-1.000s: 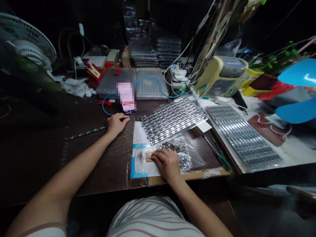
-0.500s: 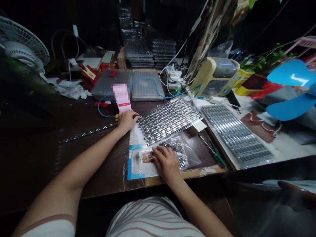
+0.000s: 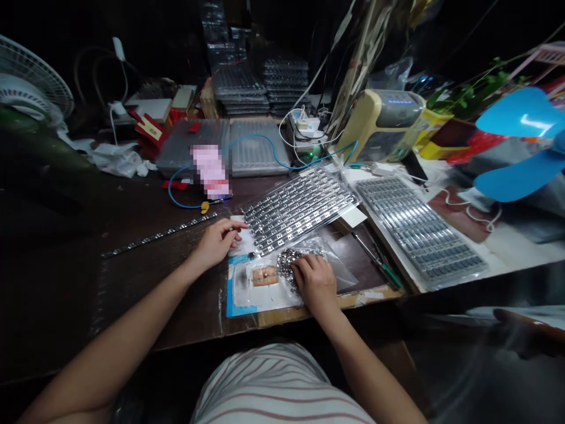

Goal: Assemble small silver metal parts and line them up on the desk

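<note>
On the dark worktop (image 3: pixel 185 312), the left hand (image 3: pixel 216 242) is beside a row of metal strips (image 3: pixel 300 211), the right hand (image 3: pixel 316 285) touches a pile of small metal parts (image 3: pixel 286 260) near a tan block (image 3: pixel 265 276), and a lone strip (image 3: pixel 161 235) lies farther left.

My shirt (image 3: pixel 273 383) is white with reddish stripes, my block (image 3: pixel 258 277) tan, the 2 fan blades (image 3: pixel 514 115) bright blue.

The left edge crops the fan (image 3: pixel 20 94) and the right edge the blue blades (image 3: pixel 521 175); the phone screen (image 3: pixel 210 168) is pixelated; the right hand (image 3: pixel 316 281) partly covers metal parts (image 3: pixel 286 259) too small to tell apart.
</note>
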`<action>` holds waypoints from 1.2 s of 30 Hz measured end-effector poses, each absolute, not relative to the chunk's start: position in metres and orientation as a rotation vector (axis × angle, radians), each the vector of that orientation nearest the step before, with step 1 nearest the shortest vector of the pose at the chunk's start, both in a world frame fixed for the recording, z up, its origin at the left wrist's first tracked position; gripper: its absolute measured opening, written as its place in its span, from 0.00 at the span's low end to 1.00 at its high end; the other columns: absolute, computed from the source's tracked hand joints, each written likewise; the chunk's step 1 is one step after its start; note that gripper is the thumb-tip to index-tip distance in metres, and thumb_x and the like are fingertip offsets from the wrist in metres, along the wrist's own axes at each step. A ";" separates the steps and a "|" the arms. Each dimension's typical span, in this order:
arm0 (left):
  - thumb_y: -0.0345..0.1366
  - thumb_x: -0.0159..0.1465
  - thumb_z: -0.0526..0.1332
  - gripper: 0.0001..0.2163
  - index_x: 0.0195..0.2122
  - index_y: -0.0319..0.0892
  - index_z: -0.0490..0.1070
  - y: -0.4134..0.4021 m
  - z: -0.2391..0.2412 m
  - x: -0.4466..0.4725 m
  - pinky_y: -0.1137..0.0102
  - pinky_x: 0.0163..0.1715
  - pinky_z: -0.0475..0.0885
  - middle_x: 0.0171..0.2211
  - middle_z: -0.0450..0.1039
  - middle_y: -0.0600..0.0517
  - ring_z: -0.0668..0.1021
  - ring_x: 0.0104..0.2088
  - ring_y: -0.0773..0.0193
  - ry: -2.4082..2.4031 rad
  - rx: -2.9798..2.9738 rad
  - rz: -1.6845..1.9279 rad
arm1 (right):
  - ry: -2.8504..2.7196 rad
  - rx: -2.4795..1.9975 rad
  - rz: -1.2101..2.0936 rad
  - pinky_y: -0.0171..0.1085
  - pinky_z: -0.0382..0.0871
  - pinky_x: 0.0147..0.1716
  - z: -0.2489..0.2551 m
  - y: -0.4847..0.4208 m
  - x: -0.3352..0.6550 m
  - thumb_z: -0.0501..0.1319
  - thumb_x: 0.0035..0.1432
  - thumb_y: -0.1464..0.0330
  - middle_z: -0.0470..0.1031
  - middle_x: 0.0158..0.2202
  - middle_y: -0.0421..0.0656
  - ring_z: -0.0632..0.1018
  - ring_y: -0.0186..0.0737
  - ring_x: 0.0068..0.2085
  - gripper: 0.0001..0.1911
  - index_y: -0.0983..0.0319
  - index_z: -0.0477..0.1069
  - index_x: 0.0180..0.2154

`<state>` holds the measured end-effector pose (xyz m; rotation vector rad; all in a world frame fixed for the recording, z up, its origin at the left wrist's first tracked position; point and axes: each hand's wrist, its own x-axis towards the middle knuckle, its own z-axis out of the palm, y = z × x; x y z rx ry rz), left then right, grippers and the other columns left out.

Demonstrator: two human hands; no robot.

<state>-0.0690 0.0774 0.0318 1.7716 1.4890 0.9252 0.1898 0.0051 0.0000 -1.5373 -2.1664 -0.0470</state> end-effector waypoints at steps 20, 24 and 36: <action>0.33 0.63 0.58 0.06 0.38 0.45 0.74 0.003 0.019 -0.044 0.67 0.42 0.68 0.36 0.75 0.50 0.75 0.39 0.61 1.437 2.417 0.547 | -2.153 -1.537 0.052 0.39 0.61 0.37 -0.004 0.003 0.187 0.58 0.62 0.67 0.73 0.38 0.44 0.70 0.42 0.39 0.07 0.60 0.73 0.37; 0.33 0.64 0.58 0.07 0.39 0.45 0.75 -0.006 0.014 -0.053 0.69 0.39 0.69 0.35 0.74 0.50 0.75 0.37 0.62 1.461 2.402 0.542 | -2.120 -1.506 0.055 0.38 0.61 0.36 -0.006 0.004 0.187 0.58 0.62 0.66 0.74 0.36 0.43 0.70 0.41 0.38 0.07 0.59 0.74 0.35; 0.32 0.63 0.59 0.07 0.40 0.42 0.74 -0.014 0.003 -0.054 0.67 0.39 0.70 0.38 0.73 0.49 0.74 0.38 0.61 1.541 2.370 0.684 | -1.944 -1.290 0.255 0.39 0.67 0.41 -0.004 0.007 0.181 0.54 0.61 0.73 0.75 0.37 0.43 0.74 0.41 0.40 0.08 0.59 0.70 0.39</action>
